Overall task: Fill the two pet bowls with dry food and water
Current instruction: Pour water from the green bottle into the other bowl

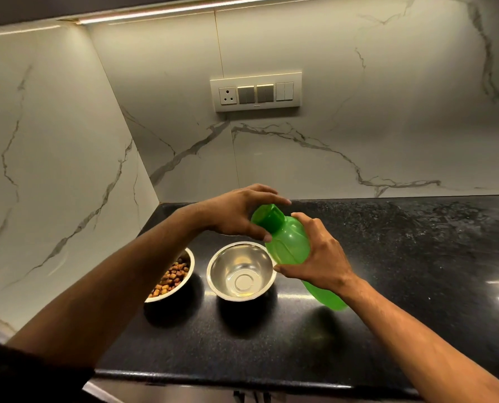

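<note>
1. Spillage is the likely risk: the green bottle (289, 245) is held tilted above the counter (387, 257), and water could gush out beside the empty bowl (240, 270) once the cap (267, 217) comes free.
2. Right hand (318, 257) grips the bottle's body; left hand (239, 213) has fingers curled round the cap.
3. Steel bowls sit side by side; the left bowl (174, 276) holds brown kibble, the right looks dry.

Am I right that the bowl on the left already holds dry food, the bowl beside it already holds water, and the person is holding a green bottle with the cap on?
Not quite: in the head view the right bowl is empty. The left bowl does hold dry food, and the right hand holds the capped green bottle.
</note>
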